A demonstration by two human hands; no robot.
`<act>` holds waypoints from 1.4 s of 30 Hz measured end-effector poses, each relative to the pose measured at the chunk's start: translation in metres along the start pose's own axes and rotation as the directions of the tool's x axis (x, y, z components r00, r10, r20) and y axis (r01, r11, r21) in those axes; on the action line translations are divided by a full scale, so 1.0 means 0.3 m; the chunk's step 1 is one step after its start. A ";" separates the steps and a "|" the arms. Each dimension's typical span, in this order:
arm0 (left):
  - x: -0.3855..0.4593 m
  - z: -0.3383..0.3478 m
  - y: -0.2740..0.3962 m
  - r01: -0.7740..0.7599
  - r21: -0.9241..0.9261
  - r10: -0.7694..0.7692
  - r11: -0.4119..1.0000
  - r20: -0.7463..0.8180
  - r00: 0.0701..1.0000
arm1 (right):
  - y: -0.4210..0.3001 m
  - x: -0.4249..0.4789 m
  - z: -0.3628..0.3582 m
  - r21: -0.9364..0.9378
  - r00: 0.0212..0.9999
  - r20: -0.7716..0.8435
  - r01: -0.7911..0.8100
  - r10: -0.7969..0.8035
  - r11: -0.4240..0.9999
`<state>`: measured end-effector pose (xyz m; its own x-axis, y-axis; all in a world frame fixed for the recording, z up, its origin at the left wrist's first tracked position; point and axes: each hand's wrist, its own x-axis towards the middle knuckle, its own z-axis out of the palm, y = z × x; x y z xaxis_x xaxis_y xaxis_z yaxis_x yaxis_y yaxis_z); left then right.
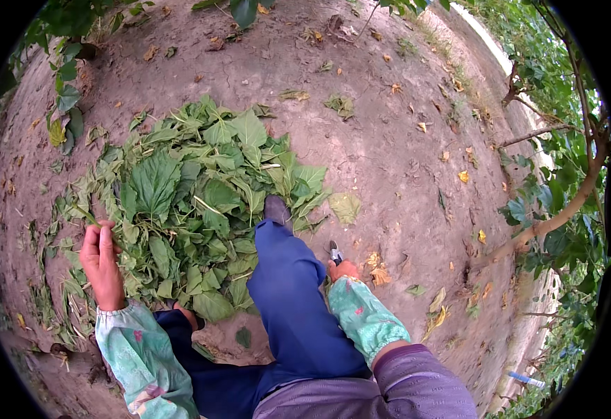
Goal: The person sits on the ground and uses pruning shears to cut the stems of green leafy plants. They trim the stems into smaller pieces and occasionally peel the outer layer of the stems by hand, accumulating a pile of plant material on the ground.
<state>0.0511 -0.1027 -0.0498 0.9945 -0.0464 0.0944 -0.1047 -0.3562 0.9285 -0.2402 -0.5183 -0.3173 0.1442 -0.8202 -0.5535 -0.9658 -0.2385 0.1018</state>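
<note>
My left hand point(102, 269) is raised at the left edge of a broad heap of cut green leaves point(221, 180). Between its thumb and fingers it pinches a thin green stem point(86, 215), which points up and to the left. Low beside my right leg, my right hand point(344, 271) is closed around a small metal-bladed tool, likely pruning shears point(335, 253). Only the tool's front end shows; the fingers and sleeve hide its handles. Some leaves in the heap are large and whole, others wilted or crumpled, with pale stalks among them.
My dark shoe point(277, 209) is planted at the heap's right side. Bare soil point(389, 173) carries scattered dry leaves. A leaning tree branch point(562, 214) rises at the right, and leafy twigs point(68, 97) hang at the upper left. A blue-and-white object point(526, 379) is at the lower right.
</note>
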 end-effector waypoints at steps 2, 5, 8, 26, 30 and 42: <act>0.006 0.044 -0.011 0.021 -0.030 -0.020 0.999 0.034 0.999 | 0.067 0.061 0.080 -0.012 0.998 -0.055 -0.006 0.005 1.000; -0.002 0.049 -0.019 0.048 -0.046 -0.045 0.998 0.055 0.997 | 0.119 0.097 0.145 -0.078 0.997 -0.069 -0.034 0.029 0.996; -0.009 0.053 -0.018 0.050 -0.027 -0.047 0.998 0.112 0.993 | 0.083 0.074 0.144 -0.151 0.996 -0.089 -0.039 0.026 0.988; -0.032 0.027 0.134 -0.285 0.103 0.278 0.953 0.072 0.958 | -0.919 -0.950 -0.793 0.700 -0.087 -0.236 0.676 -0.968 -0.231; -0.042 0.019 0.136 -0.329 0.257 0.328 0.909 0.048 0.943 | -0.956 -1.067 -0.739 0.776 -0.054 -0.240 0.589 -0.969 -0.224; -0.042 0.061 0.182 -0.266 0.226 0.245 0.937 0.115 0.963 | -0.969 -0.976 -0.675 0.872 -0.009 -0.237 0.438 -0.972 -0.217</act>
<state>0.0328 -0.1384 -0.0069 0.9305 -0.2391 0.2774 -0.3646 -0.5327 0.7637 0.0419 -0.3141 -0.0175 0.9880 0.1163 0.1019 0.0845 0.1456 -0.9857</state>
